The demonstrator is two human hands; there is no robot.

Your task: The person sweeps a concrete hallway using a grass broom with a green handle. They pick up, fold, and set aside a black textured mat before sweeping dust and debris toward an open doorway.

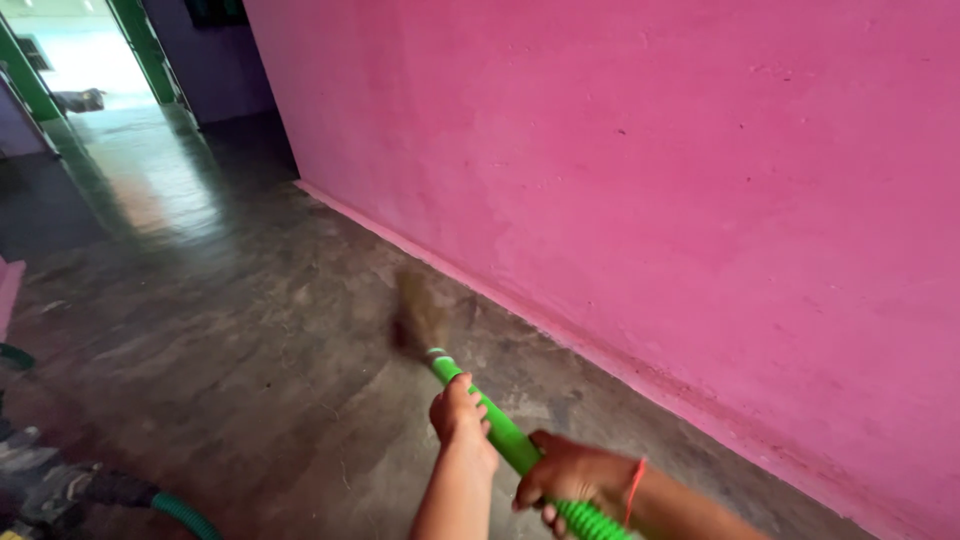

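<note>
Broom (470,385) in use, held low and slanting toward the foot of the pink wall (700,200). Green ribbed handle gripped at two places; brown bristle head (418,318) blurred, down at or just above the floor near the wall's base, contact not clearly readable.

Left hand (460,412) closed round the handle further up toward the bristles, fingers wrapped over the top. Right hand (572,482) closed round the lower, ribbed end of the handle, fingers curled beneath; thin orange band (634,488) on that wrist.

Progress, as a judgement: sweeping under way along the strip of floor beside the wall. Concrete floor (230,330) dull and mottled, with a few fine strands and specks showing in the near stretch, so that part appears not yet finished. No gathered heap of dirt visible. Farther floor toward the doorway shiny with reflected light; swept or not cannot be told. Long run of wall edge ahead, reaching back to the dark corner.

Surroundings: green-framed doorway (90,60) far left, bright beyond. Green corrugated hose (185,515) lying at lower left, joined to a dark fitting on some greyish equipment (40,485), only partly in frame. Pink edge of another object at the left margin, unidentifiable.

Obstructions: nothing lying between bristles and wall. Hose and equipment well apart from the broom, a likely hindrance only for strokes carried leftward.
</note>
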